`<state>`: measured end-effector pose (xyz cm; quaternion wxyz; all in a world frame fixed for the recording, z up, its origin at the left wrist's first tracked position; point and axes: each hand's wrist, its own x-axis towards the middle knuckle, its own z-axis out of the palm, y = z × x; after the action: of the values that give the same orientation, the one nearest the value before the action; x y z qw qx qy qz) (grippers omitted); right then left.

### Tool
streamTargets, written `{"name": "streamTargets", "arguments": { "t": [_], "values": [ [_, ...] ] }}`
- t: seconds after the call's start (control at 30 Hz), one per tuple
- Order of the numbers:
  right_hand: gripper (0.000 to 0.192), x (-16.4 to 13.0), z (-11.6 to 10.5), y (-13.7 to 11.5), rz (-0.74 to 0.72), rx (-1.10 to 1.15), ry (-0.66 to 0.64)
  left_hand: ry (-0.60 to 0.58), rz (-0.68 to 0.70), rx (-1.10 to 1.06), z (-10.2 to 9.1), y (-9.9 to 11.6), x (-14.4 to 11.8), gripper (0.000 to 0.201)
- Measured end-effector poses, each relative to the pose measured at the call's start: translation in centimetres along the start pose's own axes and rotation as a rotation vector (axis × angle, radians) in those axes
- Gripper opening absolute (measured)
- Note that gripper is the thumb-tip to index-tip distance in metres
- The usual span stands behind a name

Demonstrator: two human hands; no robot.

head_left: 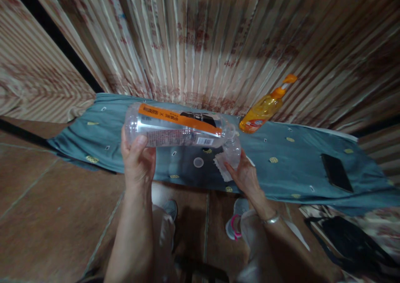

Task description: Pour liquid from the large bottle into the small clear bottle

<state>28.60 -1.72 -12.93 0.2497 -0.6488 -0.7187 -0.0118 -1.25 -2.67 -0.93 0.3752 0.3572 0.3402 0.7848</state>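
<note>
Left of centre, the left hand (137,158) grips the base of a clear bottle (178,126) tipped sideways; its mouth meets a small cup (231,151) clasped by the right hand (245,175). Best to tilt slowly, keeping the cup steady.

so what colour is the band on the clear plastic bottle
Orange, running along the clear plastic bottle held sideways; the head view shows it.

The bottle (178,126) was clear glossy plastic with an orange paper or film label. The small cup (232,151) looked like thin clear plastic. The teal cloth (290,166) was matt woven fabric; the far-right dispenser bottle (264,108) was shiny amber plastic. The floor (46,216) was smooth tile.
</note>
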Motion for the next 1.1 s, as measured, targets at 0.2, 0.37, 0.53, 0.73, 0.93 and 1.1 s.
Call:
{"name": "streamTargets", "arguments": {
  "t": [0.2, 0.37, 0.53, 0.73, 0.93, 1.1],
  "values": [
    [0.084, -0.03, -0.04, -0.22, 0.014, -0.031, -0.017, 0.043, -0.01, 0.018, 0.56, 0.29, -0.02, 0.044],
    [0.087, -0.19, 0.37, 0.01, -0.01, -0.032, 0.015, 0.071, -0.017, -0.033, 0.93, 0.36, -0.03, 0.046],
    [0.089, -0.24, 0.33, -0.05, -0.01, -0.015, 0.029, 0.107, -0.016, -0.057, 0.96, 0.3, -0.06, 0.05],
    [0.088, -0.09, 0.02, -0.2, -0.003, -0.016, 0.009, 0.07, 0.004, -0.053, 0.89, 0.34, -0.08, 0.043],
    [0.08, 0.11, 0.0, -0.13, -0.012, -0.01, -0.008, 0.081, -0.022, -0.022, 0.84, 0.3, -0.07, 0.045],
    [0.079, 0.14, 0.23, 0.07, -0.026, 0.004, 0.027, 0.079, -0.022, -0.018, 0.78, 0.19, 0.03, 0.045]
  ]
}}
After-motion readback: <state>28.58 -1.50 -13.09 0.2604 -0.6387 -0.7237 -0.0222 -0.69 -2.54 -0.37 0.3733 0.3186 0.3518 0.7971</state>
